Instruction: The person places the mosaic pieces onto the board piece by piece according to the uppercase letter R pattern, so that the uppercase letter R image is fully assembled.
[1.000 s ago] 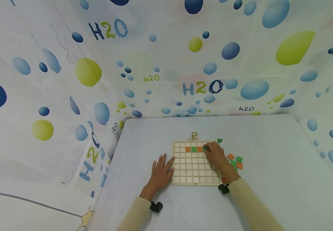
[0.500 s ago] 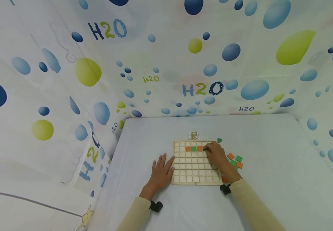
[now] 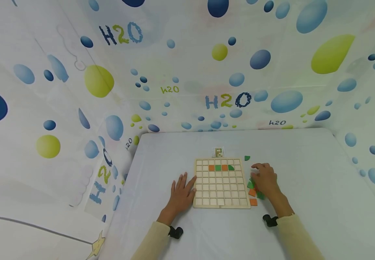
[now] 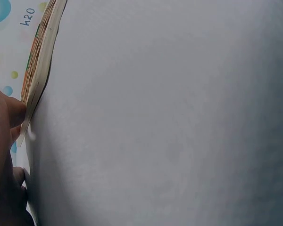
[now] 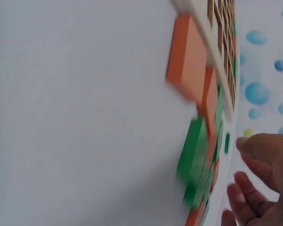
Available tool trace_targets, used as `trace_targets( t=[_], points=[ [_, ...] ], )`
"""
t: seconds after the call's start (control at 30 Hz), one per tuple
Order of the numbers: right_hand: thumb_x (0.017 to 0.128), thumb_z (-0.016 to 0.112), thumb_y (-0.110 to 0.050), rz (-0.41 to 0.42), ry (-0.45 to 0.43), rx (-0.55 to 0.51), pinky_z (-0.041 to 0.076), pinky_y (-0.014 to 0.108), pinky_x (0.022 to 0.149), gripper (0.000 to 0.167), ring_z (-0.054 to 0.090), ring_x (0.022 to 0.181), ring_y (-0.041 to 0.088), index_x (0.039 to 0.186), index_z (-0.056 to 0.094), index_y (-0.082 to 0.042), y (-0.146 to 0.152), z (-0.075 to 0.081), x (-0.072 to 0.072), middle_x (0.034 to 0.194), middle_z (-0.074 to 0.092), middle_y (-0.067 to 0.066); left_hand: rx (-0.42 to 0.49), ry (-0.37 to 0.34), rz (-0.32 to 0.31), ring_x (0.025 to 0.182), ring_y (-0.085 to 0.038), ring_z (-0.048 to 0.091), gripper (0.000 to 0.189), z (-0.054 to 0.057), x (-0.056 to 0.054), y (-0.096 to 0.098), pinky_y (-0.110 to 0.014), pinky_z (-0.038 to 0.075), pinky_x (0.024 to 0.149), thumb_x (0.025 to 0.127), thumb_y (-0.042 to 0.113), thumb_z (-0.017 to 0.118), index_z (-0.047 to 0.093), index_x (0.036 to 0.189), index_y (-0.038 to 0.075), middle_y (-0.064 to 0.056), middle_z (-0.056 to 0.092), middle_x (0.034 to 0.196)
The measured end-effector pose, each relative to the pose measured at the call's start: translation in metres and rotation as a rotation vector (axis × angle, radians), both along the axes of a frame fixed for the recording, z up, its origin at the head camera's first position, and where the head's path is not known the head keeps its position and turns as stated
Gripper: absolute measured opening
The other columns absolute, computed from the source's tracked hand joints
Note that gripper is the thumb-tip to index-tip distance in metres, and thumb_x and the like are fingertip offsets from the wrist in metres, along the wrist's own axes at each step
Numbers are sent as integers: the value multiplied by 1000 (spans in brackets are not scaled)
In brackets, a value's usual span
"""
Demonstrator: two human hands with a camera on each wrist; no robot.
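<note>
A wooden grid board (image 3: 221,187) lies flat on the table. In its second row from the top sit two orange squares, a green square (image 3: 218,168) and, at the right end, a green rounded piece (image 3: 231,168). My left hand (image 3: 181,196) lies with fingers spread, fingertips at the board's left edge; the left wrist view shows them against the board's side (image 4: 42,70). My right hand (image 3: 266,180) hovers over the loose green and orange tiles (image 3: 252,192) right of the board. Its thumb and fingers stand apart, with nothing between them in the right wrist view.
A small pattern card (image 3: 218,152) lies just beyond the board's far edge. One green rounded piece (image 3: 247,158) lies apart near the far right corner. An orange tile (image 3: 253,202) rests beside the near right corner. A patterned curtain (image 3: 187,72) stands behind the table.
My right hand has let go of the green rounded piece, which now lies in the grid, and has moved right over the loose tiles. My left hand has stayed put.
</note>
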State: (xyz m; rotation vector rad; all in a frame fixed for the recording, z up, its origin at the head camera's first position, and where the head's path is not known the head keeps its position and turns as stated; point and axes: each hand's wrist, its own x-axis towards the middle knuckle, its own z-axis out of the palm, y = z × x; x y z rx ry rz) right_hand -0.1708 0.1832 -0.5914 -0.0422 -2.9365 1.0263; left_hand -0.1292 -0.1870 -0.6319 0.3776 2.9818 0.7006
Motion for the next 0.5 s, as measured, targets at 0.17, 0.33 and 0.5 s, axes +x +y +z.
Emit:
trace_targets(
  t=[0.17, 0.33, 0.5],
  points=[
    [102, 64, -19, -114, -63, -39, 41, 68, 90, 36, 54, 117, 52, 129, 63, 4, 34, 1, 12, 127, 56, 33, -10, -6, 5, 163, -39, 16, 54, -2, -1, -1, -70, 11, 125, 113, 42, 40, 39, 165, 27, -15, 20, 176],
    [101, 65, -21, -124, -162, -74, 42, 67, 90, 40, 53, 118, 51, 129, 63, 7, 60, 0, 18, 128, 55, 35, -1, 3, 8, 162, -40, 17, 54, -1, -1, 0, -70, 11, 125, 113, 40, 41, 40, 164, 26, -15, 21, 175],
    [101, 66, -18, -87, -125, -42, 44, 58, 79, 31, 55, 107, 47, 121, 66, 6, 67, -6, 14, 117, 58, 31, 7, -2, 0, 162, -41, 17, 54, 2, -1, 1, -70, 10, 124, 113, 39, 41, 40, 165, 26, -16, 20, 175]
  ],
)
